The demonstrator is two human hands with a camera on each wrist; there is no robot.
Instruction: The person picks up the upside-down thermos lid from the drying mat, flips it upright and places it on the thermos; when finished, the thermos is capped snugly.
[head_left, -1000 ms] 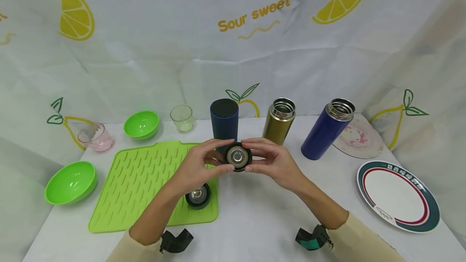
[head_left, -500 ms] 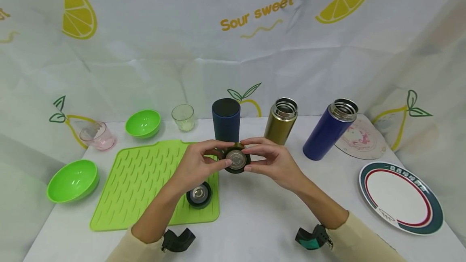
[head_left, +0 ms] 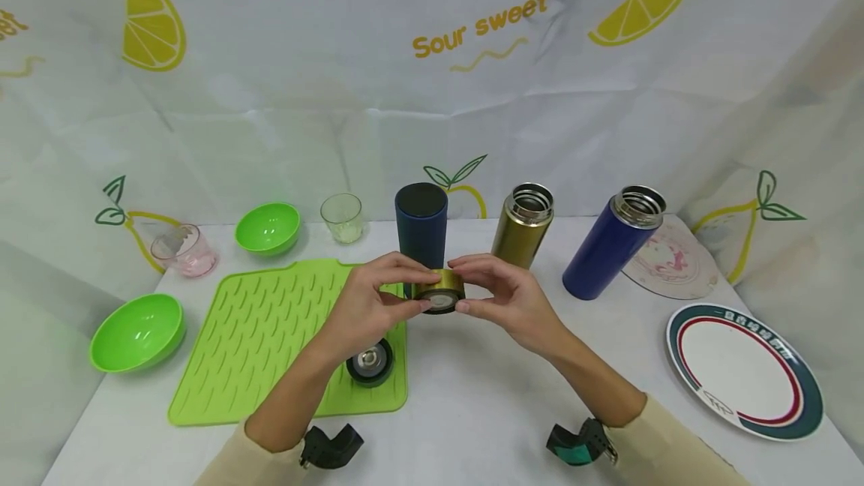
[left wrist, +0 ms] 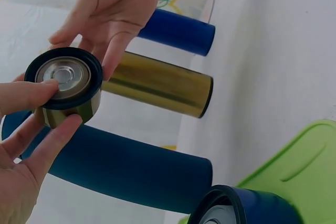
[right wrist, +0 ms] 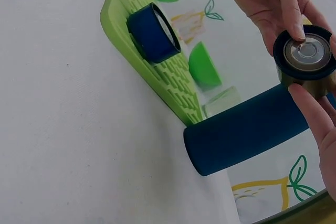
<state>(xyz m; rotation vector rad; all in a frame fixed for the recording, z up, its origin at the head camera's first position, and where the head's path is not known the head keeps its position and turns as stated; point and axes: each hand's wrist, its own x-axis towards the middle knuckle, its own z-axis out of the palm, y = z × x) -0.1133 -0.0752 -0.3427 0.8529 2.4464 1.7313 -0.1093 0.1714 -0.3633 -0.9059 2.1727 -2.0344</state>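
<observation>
A bottle lid (head_left: 445, 280), gold-sided with a black rim and a metal underside, is held up between both hands in front of the dark blue bottle (head_left: 421, 227). My left hand (head_left: 367, 295) pinches it, with the thumb over the metal underside (left wrist: 65, 77) in the left wrist view. On the other side, my right hand (head_left: 502, 289) holds the lid's edge between thumb and fingers. An open gold bottle (head_left: 518, 235) stands just behind the right hand. A second, blue lid (right wrist: 152, 32) lies underside up on the green mat (head_left: 263, 343), near the left forearm.
An open blue bottle (head_left: 607, 250) stands at the right, ahead of a round pink-patterned mat (head_left: 675, 261). A white plate (head_left: 739, 366) with a dark rim lies nearer. Green bowls (head_left: 138, 332), a pink glass (head_left: 192, 250) and a clear glass (head_left: 343, 220) surround the mat.
The lid has tilted: its underside faced me before, and its gold side now shows on top. My left thumb has shifted from its edge onto the underside.
</observation>
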